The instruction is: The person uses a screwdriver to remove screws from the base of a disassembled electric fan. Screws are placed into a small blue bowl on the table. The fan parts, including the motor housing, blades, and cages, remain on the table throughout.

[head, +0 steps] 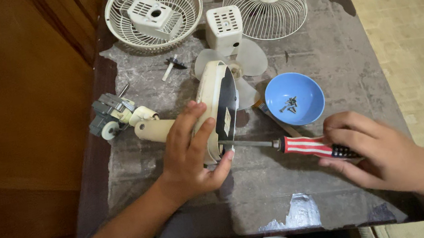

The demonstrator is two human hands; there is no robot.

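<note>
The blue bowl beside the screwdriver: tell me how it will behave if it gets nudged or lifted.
The blue bowl looks like thin plastic, so it is probably light and would slide easily on the worn table. Its rounded underside suggests it may rock or tip if pushed at the rim. The loose screws inside would likely rattle and shift, perhaps spilling if it tilts.

This looks like a room in a home used for a makeshift repair, not a fitted workshop. A small dark table (334, 184) with a worn, peeling top stands on a pale tiled floor (421, 20), with brown wooden furniture (13, 137) close on the left. A dismantled household fan lies spread out on it: 2 wire guards (154, 13), a blade (250, 57), and screws kept in a blue bowl (309, 113).
</note>
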